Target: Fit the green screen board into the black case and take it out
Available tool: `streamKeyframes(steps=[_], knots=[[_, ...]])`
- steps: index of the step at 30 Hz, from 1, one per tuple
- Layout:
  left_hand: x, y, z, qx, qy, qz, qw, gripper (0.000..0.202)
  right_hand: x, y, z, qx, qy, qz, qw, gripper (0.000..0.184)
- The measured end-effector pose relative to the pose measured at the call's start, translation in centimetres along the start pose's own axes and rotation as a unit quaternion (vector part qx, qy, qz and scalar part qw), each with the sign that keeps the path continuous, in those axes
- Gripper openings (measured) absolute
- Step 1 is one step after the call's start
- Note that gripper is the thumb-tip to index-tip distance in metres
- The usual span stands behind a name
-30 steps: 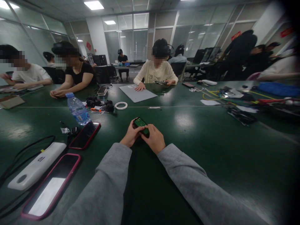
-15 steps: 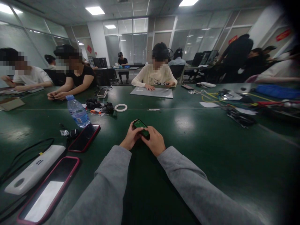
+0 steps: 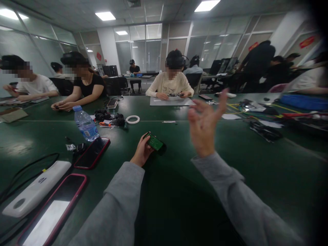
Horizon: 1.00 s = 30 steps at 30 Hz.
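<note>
A small rectangular device with a green circuit board on its upper face and a dark edge is gripped by my left hand. The thumb lies on its near left corner and the fingers pass behind it. It is tilted, low over the green table. My right hand is raised to the right, away from the board, palm toward me. Its fingers are apart and blurred by motion, and nothing shows in it.
Left of my arms lie a red-edged phone, a pink-cased phone and a white handheld device. A water bottle stands behind them. Farther off are a white ring and a person opposite. Cables and tools lie right.
My right hand has let go of the circuit-board device and swung up to the right, its fingers spreading. My left hand keeps hold of the device, and more of the green board shows.
</note>
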<state>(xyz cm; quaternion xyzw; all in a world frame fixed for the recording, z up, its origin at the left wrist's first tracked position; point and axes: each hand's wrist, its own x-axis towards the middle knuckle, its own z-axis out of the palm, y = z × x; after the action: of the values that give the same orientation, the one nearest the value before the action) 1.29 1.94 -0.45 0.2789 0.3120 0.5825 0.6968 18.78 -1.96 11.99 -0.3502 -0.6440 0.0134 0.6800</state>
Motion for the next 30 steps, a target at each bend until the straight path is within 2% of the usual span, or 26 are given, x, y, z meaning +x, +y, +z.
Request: streamKeyframes(steps=[3,4,6,8,9,10,12,14,16,17,19,21,23,26,30], knots=[[-0.3,0.3,0.2,0.009,-0.006,-0.006,1.0,0.053,3.0,-3.2,-1.5,0.01,0.064,-0.096,0.993,0.06],[-0.4,0.3,0.2,0.011,-0.009,-0.004,1.0,0.054,2.9,-3.5,-1.5,-0.001,0.055,-0.11,0.992,0.058],[-0.5,0.4,0.3,0.013,-0.024,0.002,1.0,0.054,1.2,-2.5,-0.4,-0.037,-0.026,-0.087,0.995,0.055],[-0.5,0.4,0.4,0.016,-0.039,0.009,0.999,0.053,-1.7,0.2,1.4,-0.074,-0.145,0.012,0.986,0.047],[-0.5,0.4,0.4,0.019,-0.04,0.011,0.999,0.052,-3.4,1.8,2.3,-0.077,-0.183,0.09,0.976,0.047],[-0.5,0.4,0.4,0.022,-0.036,0.014,0.999,0.051,-5.0,3.5,3.2,-0.065,-0.221,0.17,0.958,0.048],[-0.5,0.4,0.5,0.024,-0.03,0.023,0.999,0.05,-7.8,6.2,4.6,0.033,-0.318,0.301,0.899,0.052],[-0.4,0.4,0.5,0.018,-0.036,0.034,0.999,0.049,-9.7,7.5,5.3,0.124,-0.334,0.388,0.85,0.06],[-0.3,0.3,0.4,0.011,-0.043,0.045,0.998,0.048,-10.7,7.8,5.7,0.165,-0.303,0.418,0.84,0.067],[-0.2,0.3,0.4,0.008,-0.043,0.047,0.998,0.048,-10.9,7.6,5.7,0.167,-0.288,0.412,0.848,0.066],[0.2,0.1,0.2,0.003,-0.031,0.049,0.998,0.048,-11.0,7.1,5.8,0.142,-0.26,0.368,0.881,0.058],[0.5,-0.3,0.0,-0.002,-0.016,0.044,0.999,0.046,-10.9,6.7,5.7,0.058,-0.22,0.302,0.926,0.05],[0.7,-0.7,0.2,-0.007,-0.015,0.028,0.999,0.038,-10.8,6.6,5.4,-0.062,-0.183,0.234,0.953,0.051],[0.5,-1.5,0.9,-0.006,-0.048,-0.022,0.999,0.033,-10.5,6.6,5.1,-0.189,-0.185,0.135,0.955,0.054],[-0.1,-1.9,1.4,-0.039,-0.089,-0.077,0.992,0.057,-10.4,5.7,5.0,-0.237,-0.281,0.004,0.93,0.052]])
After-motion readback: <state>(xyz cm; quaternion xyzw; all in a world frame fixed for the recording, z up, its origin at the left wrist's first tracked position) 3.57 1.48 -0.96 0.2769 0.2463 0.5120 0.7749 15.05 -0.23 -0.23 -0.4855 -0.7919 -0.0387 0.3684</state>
